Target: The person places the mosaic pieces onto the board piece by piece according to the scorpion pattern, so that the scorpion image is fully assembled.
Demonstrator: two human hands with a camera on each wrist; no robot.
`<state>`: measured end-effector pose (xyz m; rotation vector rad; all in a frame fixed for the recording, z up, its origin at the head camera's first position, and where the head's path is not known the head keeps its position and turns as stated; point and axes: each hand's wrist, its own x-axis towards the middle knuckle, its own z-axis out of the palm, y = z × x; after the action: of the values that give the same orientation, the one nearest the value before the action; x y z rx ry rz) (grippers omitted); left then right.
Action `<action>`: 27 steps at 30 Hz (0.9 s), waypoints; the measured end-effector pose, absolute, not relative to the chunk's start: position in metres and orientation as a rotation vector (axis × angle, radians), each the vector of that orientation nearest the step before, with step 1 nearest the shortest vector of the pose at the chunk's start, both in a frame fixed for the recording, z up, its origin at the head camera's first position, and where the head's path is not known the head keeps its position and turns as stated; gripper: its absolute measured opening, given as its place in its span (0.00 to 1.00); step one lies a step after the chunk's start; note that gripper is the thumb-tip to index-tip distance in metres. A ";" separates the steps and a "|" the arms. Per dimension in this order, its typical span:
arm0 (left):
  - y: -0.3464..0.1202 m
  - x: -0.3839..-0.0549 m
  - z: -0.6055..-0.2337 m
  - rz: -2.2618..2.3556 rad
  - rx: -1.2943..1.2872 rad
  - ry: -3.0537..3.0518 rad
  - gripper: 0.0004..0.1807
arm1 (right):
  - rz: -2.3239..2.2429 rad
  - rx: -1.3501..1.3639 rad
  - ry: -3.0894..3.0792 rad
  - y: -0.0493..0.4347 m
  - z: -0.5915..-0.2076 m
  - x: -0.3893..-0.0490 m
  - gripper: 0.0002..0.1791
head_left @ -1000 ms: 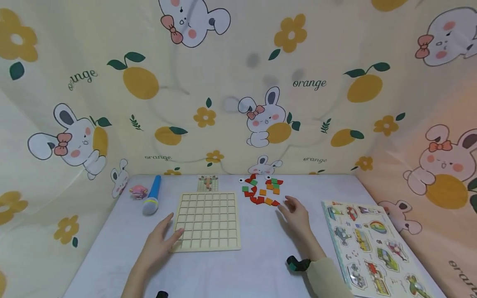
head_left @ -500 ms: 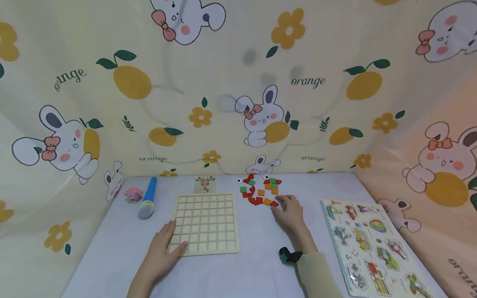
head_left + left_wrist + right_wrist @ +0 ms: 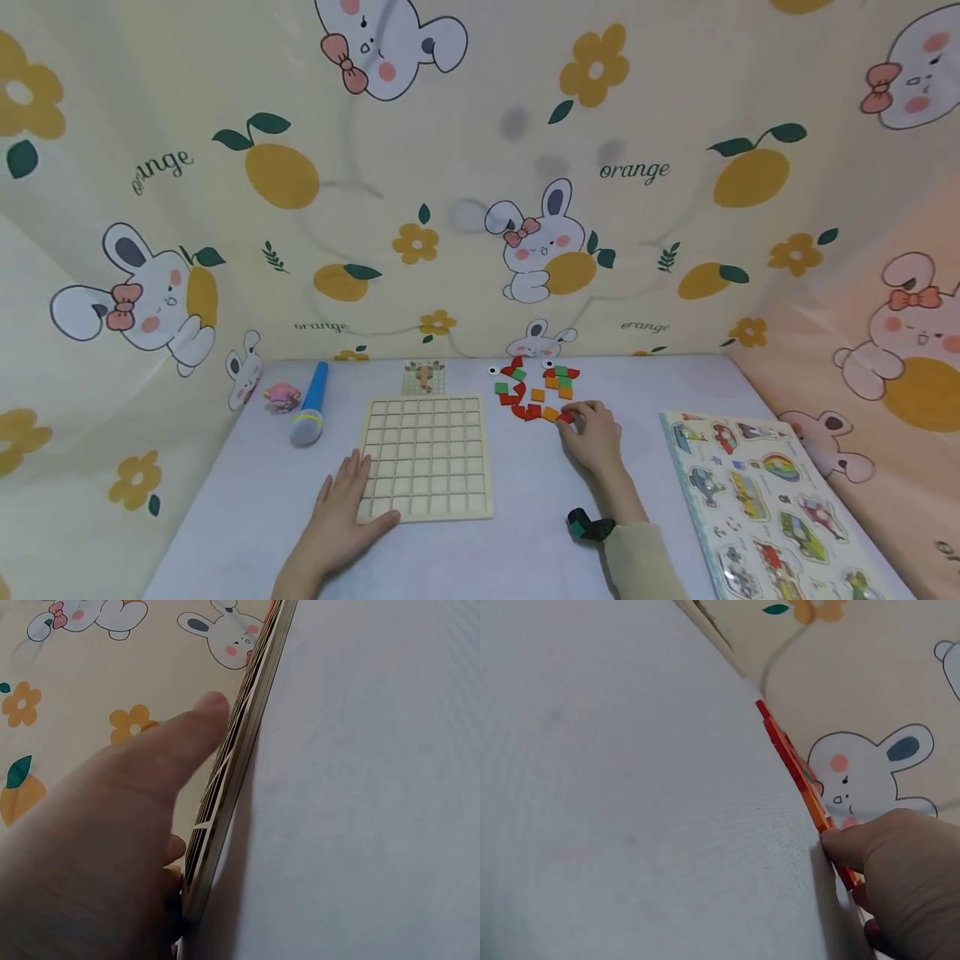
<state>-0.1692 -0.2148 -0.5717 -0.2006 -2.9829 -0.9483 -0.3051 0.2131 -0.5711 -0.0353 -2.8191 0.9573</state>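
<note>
Fingers and thumb of the right hand [image 3: 595,440] pinch a red tile [image 3: 568,417] at the near right end of loose red, orange and green tiles [image 3: 537,395]; the left hand [image 3: 337,517], fingers extended, rests against the left edge of a pale gridded board [image 3: 425,458] on a white table [image 3: 487,567]

My right sleeve [image 3: 642,558]: plain, pale greenish beige, cuff ending short of the hand. Black rounded device [image 3: 597,530] at that wrist, small green patch [image 3: 576,529] on it. Left hand [image 3: 340,510], right hand [image 3: 596,437] bare.
</note>
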 end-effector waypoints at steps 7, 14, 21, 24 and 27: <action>-0.207 -0.178 -0.569 -0.822 -0.214 -3.063 0.67 | 0.965 -0.001 -2.800 0.220 -0.569 -0.309 0.17; -0.204 -0.173 -0.573 -0.831 -0.114 -3.117 0.69 | 1.053 0.037 -2.784 0.218 -0.567 -0.308 0.18; -0.189 -0.169 -0.580 -0.862 -0.043 -3.155 0.69 | 1.062 0.050 -2.777 0.226 -0.566 -0.308 0.19; -0.195 -0.167 -0.578 -0.811 -0.024 -3.182 0.69 | 1.141 -0.013 -2.766 0.221 -0.570 -0.303 0.21; -0.203 -0.173 -0.572 -0.775 -0.081 -3.143 0.69 | 1.252 -0.064 -2.685 0.211 -0.564 -0.304 0.21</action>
<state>-0.1732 -0.2033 -0.5719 -0.0811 -3.1427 -0.7745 -0.3037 0.2107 -0.5640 -0.0639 -2.6850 1.2523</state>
